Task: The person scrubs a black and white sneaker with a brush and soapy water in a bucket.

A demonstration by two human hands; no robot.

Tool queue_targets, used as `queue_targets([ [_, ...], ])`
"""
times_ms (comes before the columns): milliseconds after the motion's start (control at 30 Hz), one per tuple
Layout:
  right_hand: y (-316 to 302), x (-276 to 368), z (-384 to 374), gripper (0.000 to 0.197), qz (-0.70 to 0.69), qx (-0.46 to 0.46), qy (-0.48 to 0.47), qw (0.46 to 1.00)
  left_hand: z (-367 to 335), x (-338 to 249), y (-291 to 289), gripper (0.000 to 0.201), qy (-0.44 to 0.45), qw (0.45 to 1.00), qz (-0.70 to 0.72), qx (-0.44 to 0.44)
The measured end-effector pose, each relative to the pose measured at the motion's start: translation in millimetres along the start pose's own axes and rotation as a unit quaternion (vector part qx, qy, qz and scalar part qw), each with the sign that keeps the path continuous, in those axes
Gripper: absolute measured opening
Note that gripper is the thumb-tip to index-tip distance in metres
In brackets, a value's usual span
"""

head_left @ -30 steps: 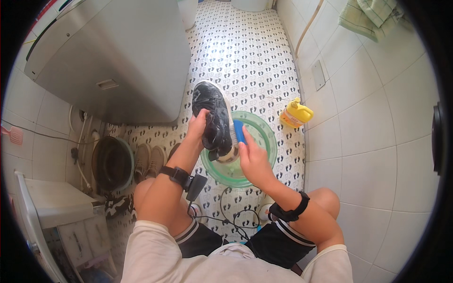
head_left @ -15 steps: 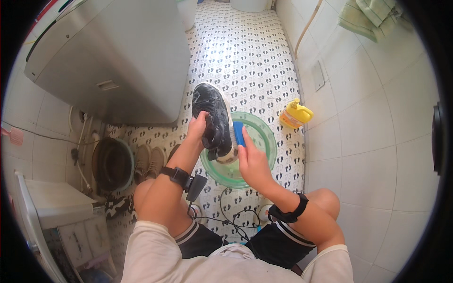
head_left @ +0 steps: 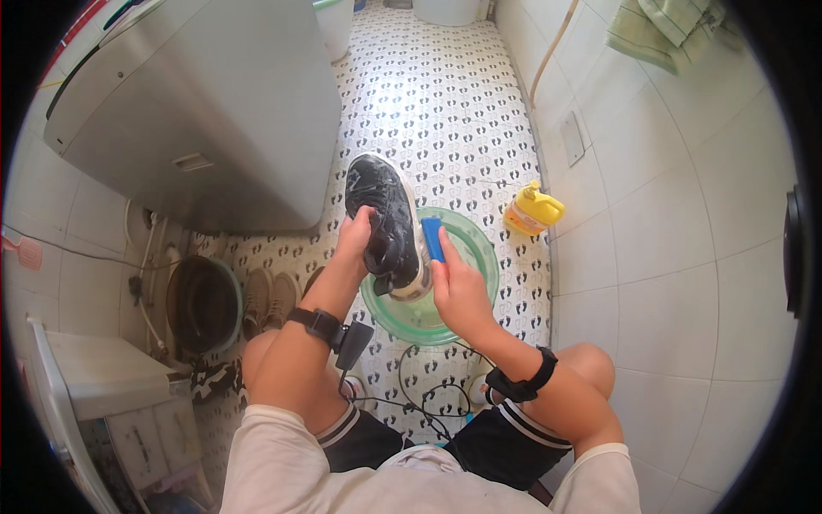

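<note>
My left hand (head_left: 357, 233) grips a black sneaker (head_left: 383, 195) by its opening, with the toe pointing away from me. The sneaker has a white sole and whitish suds on its upper. In my right hand (head_left: 460, 287) is a blue scrubbing brush (head_left: 432, 240), held against the right side of the sole near the heel. The brush's bristles are mostly hidden from view. Beneath both hands a green translucent basin (head_left: 490, 295) stands on the floor, partly covered by the shoe and my hands.
A yellow jug (head_left: 534, 210) stands right of the basin by the tiled wall. To the left are a grey appliance (head_left: 214, 120), a dark round tub (head_left: 204, 301) and brown shoes (head_left: 281, 295). A black cable (head_left: 411, 398) loops on the floor between my feet.
The brush has shifted very slightly along the sole's side, and the sneaker has tilted a little. Both hands keep their holds.
</note>
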State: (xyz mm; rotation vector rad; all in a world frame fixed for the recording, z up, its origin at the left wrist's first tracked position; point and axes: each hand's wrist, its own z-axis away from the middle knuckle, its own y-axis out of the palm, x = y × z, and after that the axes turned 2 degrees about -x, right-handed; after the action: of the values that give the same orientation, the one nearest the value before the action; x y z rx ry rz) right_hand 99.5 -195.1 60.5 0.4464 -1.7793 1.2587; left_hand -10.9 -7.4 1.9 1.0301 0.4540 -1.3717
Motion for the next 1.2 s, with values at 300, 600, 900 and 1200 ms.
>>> queue_targets([
  [300,-8.6,19.3,20.0,0.056,-0.005,0.051,0.006,0.999,-7.4,-10.6,-8.4,0.029,0.021,0.997,0.031,-0.066],
  [600,-10.4,15.1,8.2,0.056,-0.009,0.020,-0.010,1.000,-7.3,-7.0,-0.9,0.032,0.011,0.997,-0.007,-0.073],
  [900,-13.8,15.0,5.5,0.056,-0.005,0.038,0.007,0.999,1.1,-7.2,0.6,0.029,-0.009,1.000,0.008,-0.016],
  [1200,-6.3,19.3,23.6,0.054,-0.023,0.027,-0.026,0.999,-6.9,-10.7,-5.8,0.030,-0.003,0.996,0.018,-0.082],
])
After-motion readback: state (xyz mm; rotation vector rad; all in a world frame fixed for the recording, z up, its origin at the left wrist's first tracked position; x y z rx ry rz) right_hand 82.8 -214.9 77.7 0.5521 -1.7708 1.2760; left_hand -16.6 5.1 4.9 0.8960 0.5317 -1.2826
